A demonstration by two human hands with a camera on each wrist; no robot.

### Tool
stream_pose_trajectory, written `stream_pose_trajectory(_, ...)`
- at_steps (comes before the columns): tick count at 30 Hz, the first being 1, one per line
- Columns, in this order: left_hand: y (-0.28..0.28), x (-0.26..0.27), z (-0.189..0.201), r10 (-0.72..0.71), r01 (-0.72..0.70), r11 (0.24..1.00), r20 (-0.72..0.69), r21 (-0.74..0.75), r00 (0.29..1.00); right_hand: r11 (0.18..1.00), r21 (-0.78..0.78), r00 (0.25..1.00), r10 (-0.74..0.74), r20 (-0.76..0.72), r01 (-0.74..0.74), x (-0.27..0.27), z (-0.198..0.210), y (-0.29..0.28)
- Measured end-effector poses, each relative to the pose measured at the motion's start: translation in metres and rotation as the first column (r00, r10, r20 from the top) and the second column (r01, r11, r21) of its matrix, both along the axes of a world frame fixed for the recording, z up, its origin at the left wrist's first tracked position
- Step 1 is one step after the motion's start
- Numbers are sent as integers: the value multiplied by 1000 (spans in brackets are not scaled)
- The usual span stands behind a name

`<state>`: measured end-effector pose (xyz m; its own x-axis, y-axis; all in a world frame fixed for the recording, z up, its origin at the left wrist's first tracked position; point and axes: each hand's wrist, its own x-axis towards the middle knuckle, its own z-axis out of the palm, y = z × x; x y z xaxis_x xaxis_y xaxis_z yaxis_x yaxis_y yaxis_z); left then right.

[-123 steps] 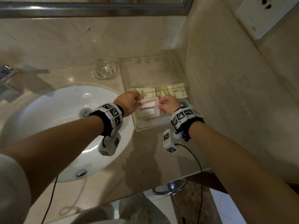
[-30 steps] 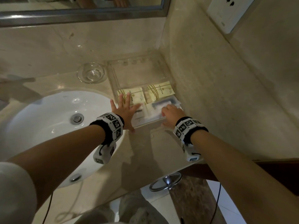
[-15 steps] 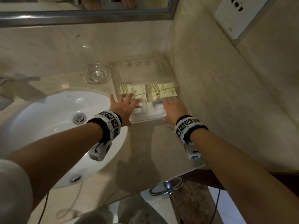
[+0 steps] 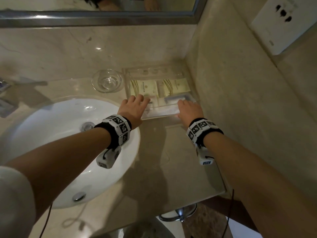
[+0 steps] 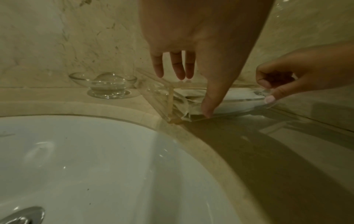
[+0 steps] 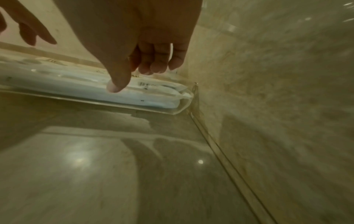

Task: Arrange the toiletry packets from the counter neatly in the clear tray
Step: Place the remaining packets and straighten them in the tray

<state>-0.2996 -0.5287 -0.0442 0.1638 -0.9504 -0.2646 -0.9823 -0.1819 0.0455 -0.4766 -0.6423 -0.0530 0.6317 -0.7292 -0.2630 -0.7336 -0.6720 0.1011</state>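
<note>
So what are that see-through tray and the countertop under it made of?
The tray looks like clear rigid plastic, probably acrylic: thick transparent walls, and the packets show through. The countertop looks like polished beige stone, perhaps marble: veined and glossy with reflections.

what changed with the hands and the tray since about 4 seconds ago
Earlier both hands pinched a pink-edged packet over the clear tray. That packet has been let go. The left hand now lies spread at the tray's front left corner; the right hand has its thumb on the front rim, fingers curled. The two cream packets and glass dish stayed put.
</note>
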Motion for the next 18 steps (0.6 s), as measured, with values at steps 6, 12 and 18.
stream_pose_trajectory(6,-12,6,-5,-4,5,999,29,-36,1000,998,-62,1000,25,10,-25,12,0,-13)
stream_pose_trajectory(12,-23,12,-8,-58,62,997,71,-45,996,993,-63,994,101,43,-99,24,-5,-17)
stream_pose_trajectory(18,-24,15,-16,-111,117,992,110,-50,988,994,-40,993,100,56,-98,34,-7,-15)
